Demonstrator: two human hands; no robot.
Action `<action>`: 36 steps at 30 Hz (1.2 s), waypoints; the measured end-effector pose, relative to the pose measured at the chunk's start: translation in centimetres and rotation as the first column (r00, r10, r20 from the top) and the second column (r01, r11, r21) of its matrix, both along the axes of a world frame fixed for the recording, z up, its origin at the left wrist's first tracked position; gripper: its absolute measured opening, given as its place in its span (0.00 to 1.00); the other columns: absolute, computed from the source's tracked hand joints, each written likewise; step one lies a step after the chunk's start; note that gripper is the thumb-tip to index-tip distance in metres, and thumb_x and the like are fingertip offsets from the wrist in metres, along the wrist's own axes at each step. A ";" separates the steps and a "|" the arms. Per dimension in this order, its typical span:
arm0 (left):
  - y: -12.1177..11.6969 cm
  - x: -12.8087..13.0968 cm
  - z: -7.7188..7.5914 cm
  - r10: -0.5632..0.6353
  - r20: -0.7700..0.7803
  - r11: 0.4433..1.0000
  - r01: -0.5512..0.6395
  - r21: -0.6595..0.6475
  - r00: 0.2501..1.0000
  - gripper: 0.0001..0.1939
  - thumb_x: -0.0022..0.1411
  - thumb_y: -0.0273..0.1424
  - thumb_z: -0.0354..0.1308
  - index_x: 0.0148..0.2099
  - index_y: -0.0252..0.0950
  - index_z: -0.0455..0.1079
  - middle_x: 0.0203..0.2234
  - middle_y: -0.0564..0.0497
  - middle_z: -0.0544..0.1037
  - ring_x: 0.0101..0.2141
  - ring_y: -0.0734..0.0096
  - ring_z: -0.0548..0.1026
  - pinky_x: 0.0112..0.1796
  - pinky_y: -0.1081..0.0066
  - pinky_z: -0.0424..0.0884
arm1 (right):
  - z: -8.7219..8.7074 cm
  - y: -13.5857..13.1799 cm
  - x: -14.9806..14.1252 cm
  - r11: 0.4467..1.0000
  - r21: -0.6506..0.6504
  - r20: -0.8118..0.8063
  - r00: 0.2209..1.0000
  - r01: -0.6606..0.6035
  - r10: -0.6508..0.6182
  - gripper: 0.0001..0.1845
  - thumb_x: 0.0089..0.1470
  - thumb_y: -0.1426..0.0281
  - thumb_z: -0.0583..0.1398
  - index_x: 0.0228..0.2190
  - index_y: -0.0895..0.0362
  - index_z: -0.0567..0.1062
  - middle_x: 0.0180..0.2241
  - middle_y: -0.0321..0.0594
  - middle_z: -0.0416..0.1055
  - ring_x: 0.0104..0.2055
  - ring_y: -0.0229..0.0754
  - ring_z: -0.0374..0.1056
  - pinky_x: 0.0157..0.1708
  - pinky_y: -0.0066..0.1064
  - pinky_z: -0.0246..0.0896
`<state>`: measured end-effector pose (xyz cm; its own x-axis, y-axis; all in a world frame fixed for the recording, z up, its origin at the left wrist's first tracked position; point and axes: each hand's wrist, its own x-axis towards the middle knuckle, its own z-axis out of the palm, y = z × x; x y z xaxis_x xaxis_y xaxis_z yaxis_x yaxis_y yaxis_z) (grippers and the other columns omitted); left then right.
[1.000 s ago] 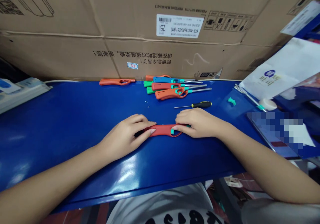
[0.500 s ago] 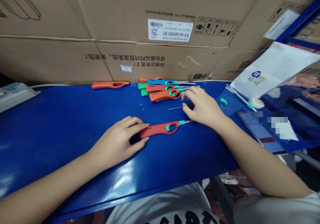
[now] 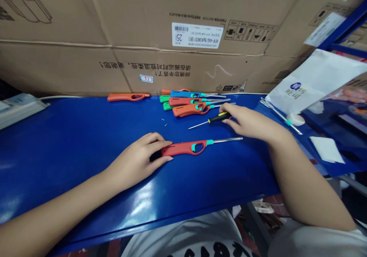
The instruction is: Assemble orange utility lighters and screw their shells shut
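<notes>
A red long-nosed lighter (image 3: 189, 148) with a teal trigger and a metal nozzle lies on the blue table (image 3: 71, 134). My left hand (image 3: 140, 158) grips its handle end, fingers curled over it. My right hand (image 3: 246, 121) rests further back to the right, fingers closed on the black and yellow handle of a screwdriver (image 3: 210, 120) whose thin shaft points left.
A pile of several red, orange, blue and green lighters (image 3: 189, 101) lies at the back by the large cardboard boxes (image 3: 143, 39). One orange lighter (image 3: 127, 96) lies apart to the left. A white bag (image 3: 312, 81) and white paper (image 3: 327, 150) are at the right.
My right hand left the red lighter, moved back and right, and took hold of the screwdriver. The lighter's metal nozzle now shows. My left hand stayed on the handle.
</notes>
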<state>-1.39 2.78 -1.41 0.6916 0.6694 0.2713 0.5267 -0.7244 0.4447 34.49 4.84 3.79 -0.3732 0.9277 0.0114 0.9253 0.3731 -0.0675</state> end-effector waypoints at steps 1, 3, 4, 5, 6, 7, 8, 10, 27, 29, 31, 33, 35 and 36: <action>-0.1 0.1 0.0 -0.001 -0.001 1.000 0.001 -0.008 1.000 0.19 0.71 0.41 0.58 0.57 0.35 0.75 0.45 0.45 0.75 0.43 0.61 0.76 0.45 0.63 0.74 | 0.1 -0.1 -0.4 0.999 0.032 -0.077 0.997 -0.028 0.031 0.10 0.64 0.68 0.57 0.47 0.56 0.69 0.45 0.48 0.76 0.43 0.51 0.73 0.40 0.37 0.66; -0.2 0.2 0.1 -0.006 -0.005 1.000 0.006 -0.025 1.000 0.18 0.71 0.39 0.58 0.58 0.35 0.74 0.44 0.45 0.75 0.43 0.62 0.76 0.45 0.63 0.74 | 0.0 -0.4 -1.5 0.994 0.089 -0.181 0.980 -0.066 0.081 0.14 0.65 0.65 0.56 0.50 0.56 0.70 0.47 0.49 0.77 0.43 0.51 0.74 0.40 0.37 0.65; -0.2 0.2 0.1 -0.008 -0.007 1.000 0.007 -0.031 1.000 0.18 0.71 0.38 0.58 0.58 0.35 0.74 0.44 0.45 0.75 0.43 0.62 0.76 0.45 0.63 0.74 | -0.2 -0.5 -2.1 0.991 0.105 -0.216 0.971 -0.080 0.102 0.15 0.66 0.63 0.56 0.51 0.55 0.71 0.46 0.48 0.78 0.43 0.51 0.75 0.39 0.37 0.65; -0.3 0.3 0.1 -0.009 -0.010 0.999 0.009 -0.033 1.000 0.18 0.71 0.38 0.58 0.58 0.36 0.73 0.44 0.45 0.75 0.43 0.62 0.75 0.45 0.62 0.74 | -0.5 -0.7 -2.8 0.988 0.120 -0.251 0.960 -0.097 0.125 0.15 0.67 0.63 0.56 0.51 0.55 0.73 0.46 0.47 0.79 0.42 0.50 0.75 0.38 0.36 0.65; -0.3 0.3 0.1 -0.010 -0.012 0.999 0.010 -0.033 1.000 0.18 0.71 0.37 0.58 0.59 0.36 0.73 0.43 0.45 0.74 0.43 0.62 0.75 0.45 0.62 0.74 | -0.9 -0.8 -3.5 0.985 0.133 -0.289 0.946 -0.111 0.146 0.16 0.66 0.62 0.56 0.51 0.55 0.74 0.43 0.45 0.79 0.40 0.49 0.75 0.37 0.35 0.64; -0.4 0.3 0.2 -0.011 -0.017 1.000 0.010 -0.029 1.000 0.18 0.71 0.37 0.58 0.59 0.36 0.73 0.43 0.45 0.74 0.43 0.62 0.75 0.46 0.62 0.73 | -1.3 -1.0 -4.1 0.982 0.145 -0.332 0.929 -0.121 0.163 0.16 0.66 0.62 0.57 0.50 0.55 0.75 0.41 0.44 0.80 0.37 0.47 0.75 0.36 0.34 0.64; -0.4 0.3 0.2 -0.010 -0.023 1.000 0.010 -0.026 1.000 0.18 0.71 0.37 0.58 0.59 0.36 0.73 0.43 0.45 0.74 0.43 0.61 0.75 0.45 0.61 0.73 | -1.8 -1.1 -4.7 0.980 0.153 -0.379 0.908 -0.127 0.177 0.16 0.65 0.62 0.58 0.50 0.56 0.76 0.40 0.43 0.80 0.34 0.45 0.74 0.35 0.33 0.64; -0.4 0.3 0.2 -0.009 -0.032 1.000 0.008 -0.021 0.999 0.18 0.71 0.37 0.59 0.59 0.36 0.73 0.43 0.45 0.74 0.43 0.61 0.74 0.45 0.61 0.73 | -2.6 -1.3 -5.7 0.976 0.172 -0.469 0.861 -0.131 0.199 0.14 0.64 0.63 0.59 0.47 0.56 0.78 0.38 0.42 0.80 0.29 0.40 0.71 0.33 0.32 0.64; -0.4 0.5 -0.4 -0.042 0.032 0.999 0.043 -0.030 0.999 0.22 0.68 0.43 0.61 0.58 0.36 0.74 0.45 0.44 0.76 0.44 0.60 0.74 0.47 0.60 0.72 | -2.1 -1.6 -6.6 0.988 0.074 -0.931 0.364 0.136 0.020 0.07 0.54 0.64 0.66 0.34 0.54 0.79 0.23 0.33 0.72 0.21 0.37 0.64 0.24 0.31 0.60; -0.4 0.7 -0.5 -0.047 0.053 0.998 0.050 -0.039 0.997 0.23 0.67 0.44 0.62 0.58 0.36 0.74 0.45 0.44 0.76 0.44 0.60 0.74 0.47 0.59 0.72 | -1.7 -1.5 -6.4 0.991 -0.013 -0.983 0.179 0.131 -0.037 0.09 0.53 0.62 0.67 0.32 0.54 0.78 0.18 0.30 0.65 0.18 0.36 0.60 0.20 0.31 0.56; -0.4 0.8 -0.5 -0.052 0.067 0.997 0.055 -0.049 0.996 0.23 0.66 0.44 0.63 0.58 0.36 0.74 0.45 0.44 0.76 0.44 0.60 0.74 0.48 0.58 0.72 | -1.2 -1.3 -6.4 0.991 -0.101 -0.994 0.030 0.090 -0.104 0.11 0.51 0.60 0.67 0.30 0.54 0.77 0.17 0.29 0.61 0.18 0.36 0.58 0.19 0.31 0.54; -0.5 0.9 -0.3 -0.054 0.075 0.996 0.059 -0.067 0.996 0.23 0.66 0.44 0.63 0.58 0.36 0.74 0.45 0.44 0.76 0.45 0.60 0.73 0.49 0.58 0.71 | -0.9 -1.3 -6.5 0.983 -0.175 -0.984 -0.052 0.046 -0.173 0.11 0.50 0.60 0.67 0.28 0.55 0.76 0.17 0.29 0.59 0.18 0.35 0.57 0.18 0.30 0.54; -0.6 0.9 -0.2 -0.051 0.085 0.995 0.058 -0.084 0.995 0.22 0.66 0.43 0.64 0.57 0.37 0.74 0.46 0.44 0.76 0.46 0.60 0.73 0.50 0.59 0.71 | -0.7 -1.3 -6.7 0.974 -0.225 -0.970 -0.097 0.015 -0.223 0.11 0.49 0.61 0.67 0.27 0.55 0.75 0.17 0.29 0.58 0.18 0.34 0.56 0.18 0.29 0.53; -0.6 0.9 -0.1 -0.048 0.094 0.994 0.056 -0.092 0.994 0.22 0.66 0.42 0.64 0.57 0.37 0.74 0.47 0.44 0.76 0.46 0.60 0.73 0.50 0.59 0.71 | -0.7 -1.4 -6.9 0.970 -0.243 -0.964 -0.110 0.004 -0.241 0.10 0.50 0.62 0.66 0.27 0.56 0.75 0.17 0.29 0.58 0.18 0.34 0.56 0.18 0.29 0.53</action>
